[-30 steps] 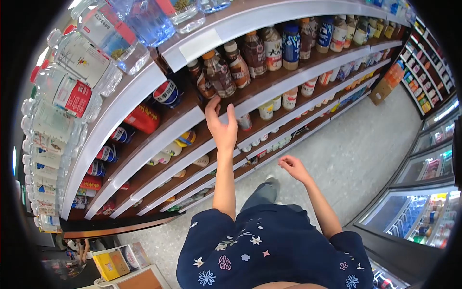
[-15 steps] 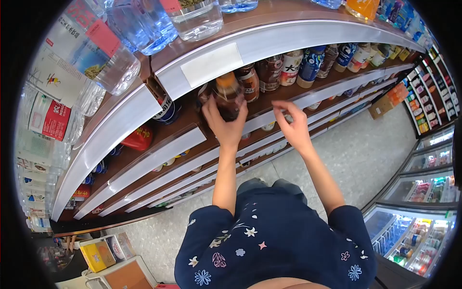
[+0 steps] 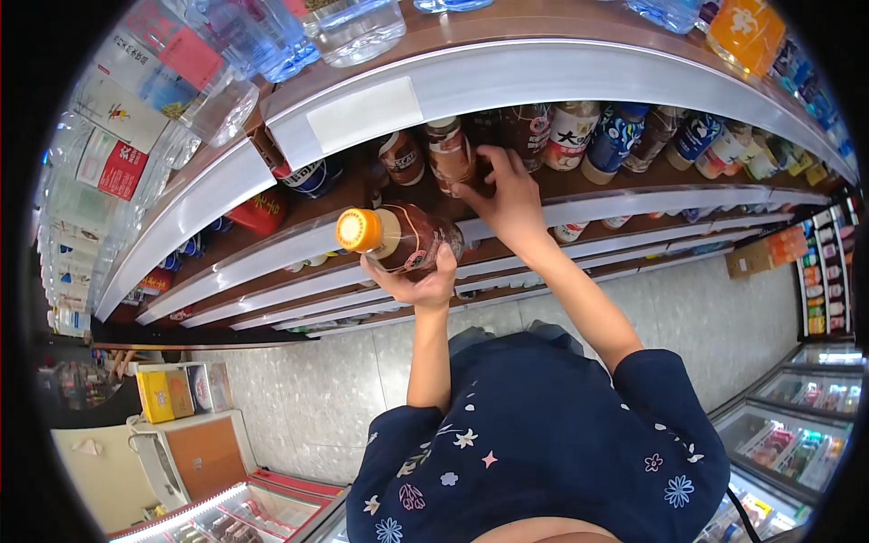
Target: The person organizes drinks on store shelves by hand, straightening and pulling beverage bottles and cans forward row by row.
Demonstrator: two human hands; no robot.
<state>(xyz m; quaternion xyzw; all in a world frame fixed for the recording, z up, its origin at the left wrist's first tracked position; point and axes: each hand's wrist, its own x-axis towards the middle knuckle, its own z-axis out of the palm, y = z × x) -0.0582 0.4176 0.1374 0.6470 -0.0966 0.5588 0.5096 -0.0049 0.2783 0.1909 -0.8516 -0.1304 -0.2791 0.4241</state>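
Note:
An orange-capped bottle of brown drink (image 3: pixel 412 237) lies tilted in my left hand (image 3: pixel 418 282), in front of the shelf edge, its cap toward the left. My right hand (image 3: pixel 512 204) reaches onto the shelf, thumb and fingers apart beside a brown-labelled bottle (image 3: pixel 450 156); whether a fingertip touches it I cannot tell. Left of that bottle stands another brown bottle (image 3: pixel 401 158). To the right are a white-labelled bottle (image 3: pixel 571 136) and a blue-labelled bottle (image 3: pixel 615 143), both upright.
Large water bottles (image 3: pixel 358 32) stand on the shelf above, behind a pale shelf edge (image 3: pixel 543 77). Lower shelves hold more drinks. A cardboard box (image 3: pixel 749 260) is on the floor at the right. Glass-door coolers (image 3: pixel 783 443) stand at the lower right.
The orange-capped bottle has come off the shelf toward me in my left hand and is now tilted. My right hand has moved up and left, in among the shelf bottles.

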